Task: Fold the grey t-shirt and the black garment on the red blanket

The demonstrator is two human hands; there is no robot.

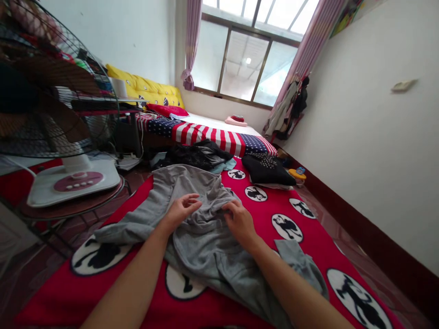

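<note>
A grey long-sleeved garment (202, 237) lies spread and wrinkled on a red blanket (260, 214) with black-and-white round patterns. Over its upper middle, my left hand (182, 209) hovers or rests lightly, fingers apart and slightly curled, holding nothing. My right hand (239, 221) pinches a fold of the grey cloth just to the right, with its fingertips on the fabric. One sleeve reaches out to the left, and another lies bunched at the lower right beside my right forearm.
Dark clothes (197, 154) are heaped at the far end of the blanket, beside a black cushion (267, 170). A fan (75, 178) stands on a round stool at the left. Beyond is a bed (212, 137) with a flag-patterned cover; a white wall rises at right.
</note>
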